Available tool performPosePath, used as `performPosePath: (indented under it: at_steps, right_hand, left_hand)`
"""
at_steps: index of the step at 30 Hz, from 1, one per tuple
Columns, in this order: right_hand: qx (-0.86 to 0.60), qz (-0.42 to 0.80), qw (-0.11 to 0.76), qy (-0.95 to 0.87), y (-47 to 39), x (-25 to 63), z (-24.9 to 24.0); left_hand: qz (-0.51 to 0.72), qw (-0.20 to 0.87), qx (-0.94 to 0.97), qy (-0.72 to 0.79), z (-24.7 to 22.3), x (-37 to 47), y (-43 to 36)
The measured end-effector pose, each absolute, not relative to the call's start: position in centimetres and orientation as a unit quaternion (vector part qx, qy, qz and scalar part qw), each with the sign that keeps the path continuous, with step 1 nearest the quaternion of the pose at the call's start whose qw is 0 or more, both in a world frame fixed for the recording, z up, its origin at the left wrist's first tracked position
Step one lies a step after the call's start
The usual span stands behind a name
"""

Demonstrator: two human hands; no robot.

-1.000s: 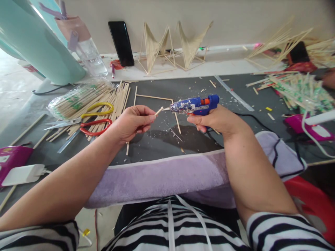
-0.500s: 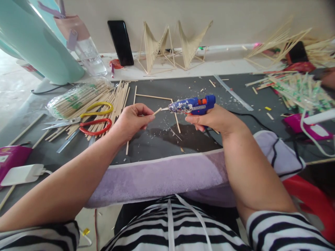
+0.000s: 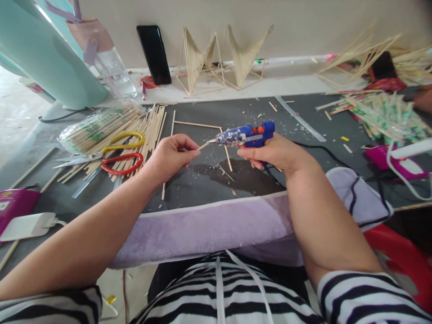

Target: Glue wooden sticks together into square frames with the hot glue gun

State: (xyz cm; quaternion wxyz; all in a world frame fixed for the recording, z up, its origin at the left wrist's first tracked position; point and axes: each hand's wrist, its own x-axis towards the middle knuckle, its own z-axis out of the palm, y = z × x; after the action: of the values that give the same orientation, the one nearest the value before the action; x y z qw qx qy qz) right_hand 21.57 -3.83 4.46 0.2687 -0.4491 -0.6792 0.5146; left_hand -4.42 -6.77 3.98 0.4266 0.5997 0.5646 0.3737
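My left hand point(image 3: 175, 155) pinches a short wooden stick point(image 3: 203, 146), whose free end points right. My right hand point(image 3: 266, 153) is wrapped round the handle of a blue glue gun point(image 3: 248, 135), its barrel crusted with white bits. The gun's nozzle meets or nearly meets the stick's tip; I cannot tell if they touch. On the dark table beneath lies an open frame of thin sticks point(image 3: 197, 124), with one long side partly behind my left hand and another corner behind the gun.
Scissors point(image 3: 123, 153) and loose sticks point(image 3: 153, 126) lie left, beside a bagged bundle point(image 3: 101, 126). Stick models point(image 3: 194, 63) and a phone point(image 3: 154, 54) stand at the back. A clear glue stick point(image 3: 300, 119) and wrapped sticks point(image 3: 388, 114) are right. A lilac cloth point(image 3: 209, 229) covers the front edge.
The view has shifted very slightly. The stick in my left hand tilts a little less, and the glue gun has moved slightly left; both hands keep their grip.
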Motion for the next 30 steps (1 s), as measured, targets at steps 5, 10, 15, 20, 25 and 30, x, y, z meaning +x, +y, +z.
performPosePath:
  at_steps: [5, 10, 15, 20, 25, 30]
  right_hand:
    - [-0.444, 0.525, 0.273, -0.673, -3.8, 21.7, 4.7]
    - [-0.442, 0.527, 0.276, -0.672, -3.9, 21.6, 4.9]
    - [-0.439, 0.525, 0.275, -0.675, -3.9, 21.7, 4.8]
    - [-0.442, 0.518, 0.292, -0.671, -3.5, 22.0, 4.7]
    - [-0.431, 0.519, 0.299, -0.675, -3.8, 21.6, 4.8]
    - [-0.462, 0.457, 0.332, -0.684, -3.2, 21.9, 4.4]
  left_hand:
    - [0.389, 0.454, 0.581, 0.552, 3.9, -4.5, -6.7]
    - [0.408, 0.533, 0.528, 0.52, 4.0, -4.7, -6.6]
    - [0.405, 0.632, 0.475, 0.46, 4.2, -5.1, -6.4]
    - [0.394, 0.676, 0.443, 0.438, 4.3, -5.3, -6.2]
    - [0.39, 0.683, 0.439, 0.435, 4.2, -5.4, -6.2]
    - [0.382, 0.685, 0.442, 0.435, 4.4, -5.8, -6.2]
